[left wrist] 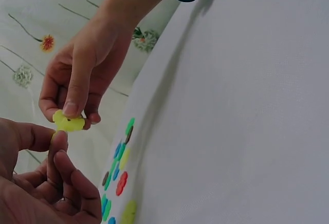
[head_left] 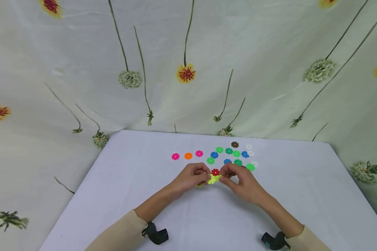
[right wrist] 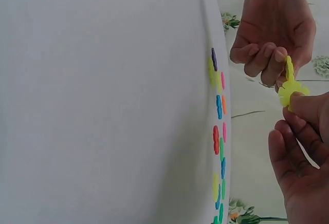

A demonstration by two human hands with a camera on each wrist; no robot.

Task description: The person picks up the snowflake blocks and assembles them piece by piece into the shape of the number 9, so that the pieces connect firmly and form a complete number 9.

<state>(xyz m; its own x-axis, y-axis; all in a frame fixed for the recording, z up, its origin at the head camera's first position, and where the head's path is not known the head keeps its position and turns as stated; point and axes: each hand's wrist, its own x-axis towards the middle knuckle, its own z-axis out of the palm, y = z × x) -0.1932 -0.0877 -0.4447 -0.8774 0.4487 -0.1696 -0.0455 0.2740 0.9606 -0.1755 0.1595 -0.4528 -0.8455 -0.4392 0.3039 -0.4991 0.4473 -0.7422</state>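
The left hand (head_left: 190, 179) and the right hand (head_left: 245, 182) met over the near side of the scattered pieces, the fingers of each clamped on bright yellow notched discs. In the right wrist view, the left fingers pinched one yellow disc (right wrist: 289, 69), seen nearly edge-on, and the right thumb pressed a second yellow disc (right wrist: 286, 95) against the fingers behind it. The two discs touched; whether their notches were slotted together could not be told. Both were raised over the white tabletop (head_left: 128, 167).

Another yellow piece (head_left: 199, 186) showed partly from beneath the left hand, and a red disc (head_left: 215, 172) lay just beyond the held pair. Farther back, two pink discs (head_left: 175, 156) flanked an orange disc (head_left: 188, 156). Right of these spread blue discs (head_left: 214, 154), green discs (head_left: 219, 150), white discs (head_left: 249, 146) and a brown disc (head_left: 235, 144), some close together. Beige sleeves (head_left: 120, 230) covered the forearms, a black device (head_left: 158, 235) sat at each wrist, and a flower-printed cloth (head_left: 254, 45) hung behind.
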